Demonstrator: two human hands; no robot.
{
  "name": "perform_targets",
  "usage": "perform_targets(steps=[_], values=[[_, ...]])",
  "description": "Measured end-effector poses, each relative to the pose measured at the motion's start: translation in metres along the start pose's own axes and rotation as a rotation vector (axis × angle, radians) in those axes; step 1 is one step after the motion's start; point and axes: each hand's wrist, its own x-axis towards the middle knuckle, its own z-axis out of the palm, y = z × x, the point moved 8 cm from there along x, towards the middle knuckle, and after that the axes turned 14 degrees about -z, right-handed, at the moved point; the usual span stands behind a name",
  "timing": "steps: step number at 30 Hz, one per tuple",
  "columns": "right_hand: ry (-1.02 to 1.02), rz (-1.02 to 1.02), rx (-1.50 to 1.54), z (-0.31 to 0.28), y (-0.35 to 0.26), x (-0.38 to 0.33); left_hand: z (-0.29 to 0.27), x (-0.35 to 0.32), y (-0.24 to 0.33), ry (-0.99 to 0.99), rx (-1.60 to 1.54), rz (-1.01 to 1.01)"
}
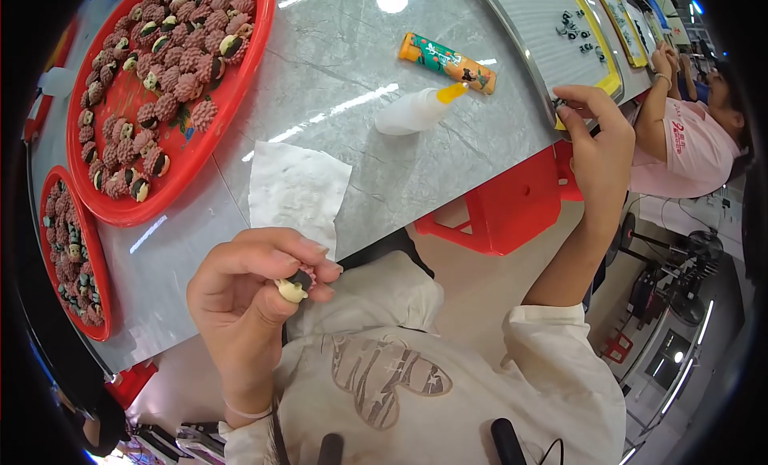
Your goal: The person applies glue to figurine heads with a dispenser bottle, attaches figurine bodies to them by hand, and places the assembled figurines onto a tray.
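Observation:
My left hand [248, 301] pinches a small figurine [295, 284] between thumb and fingers. The piece has a cream part, a dark band and a pink ruffled part partly hidden by the fingertips. Out to the right, my right hand [598, 145] reaches to the edge of a pale tray [524, 41]. Its thumb and index finger are closed around something small and dark, too hidden to name. Farther in, several small dark pieces [570, 26] lie in a yellow-framed section. A large red tray [232, 137] at the left holds many pink ruffled pieces, some with cream and dark parts.
A white bottle [410, 113] with a yellow tip stands near a green and orange tube [450, 62]. A white cloth [296, 189] lies at the table's near edge. A smaller red tray [102, 325] sits left, a red stool [512, 213] below. A co-worker [688, 141] works at right.

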Motion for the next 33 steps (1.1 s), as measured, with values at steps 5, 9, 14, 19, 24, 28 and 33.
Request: perform_targets(steps=[5, 9, 14, 19, 24, 28, 33], values=[[0.035, 0.008, 0.015, -0.001, 0.015, 0.001, 0.001, 0.0, 0.0, 0.013, 0.033, -0.016], [-0.086, -0.088, 0.081, 0.001, 0.004, 0.001, -0.002, -0.001, 0.001, 0.004, 0.017, -0.017], [-0.093, -0.066, 0.032, 0.005, 0.006, 0.005, 0.001, 0.0, -0.002, -0.008, 0.009, -0.045], [0.081, -0.055, 0.126, -0.005, 0.01, 0.001, -0.001, -0.003, 0.0, -0.017, -0.006, -0.041], [0.088, 0.097, 1.064, 0.0, 0.009, -0.01, -0.002, -0.003, 0.0, -0.02, -0.03, -0.04], [-0.014, 0.13, 1.355, 0.023, -0.022, -0.02, 0.002, -0.001, -0.003, -0.002, -0.054, -0.085], [-0.004, 0.183, 1.475, 0.038, -0.057, -0.028, 0.014, -0.001, -0.005, -0.023, -0.05, -0.161]])
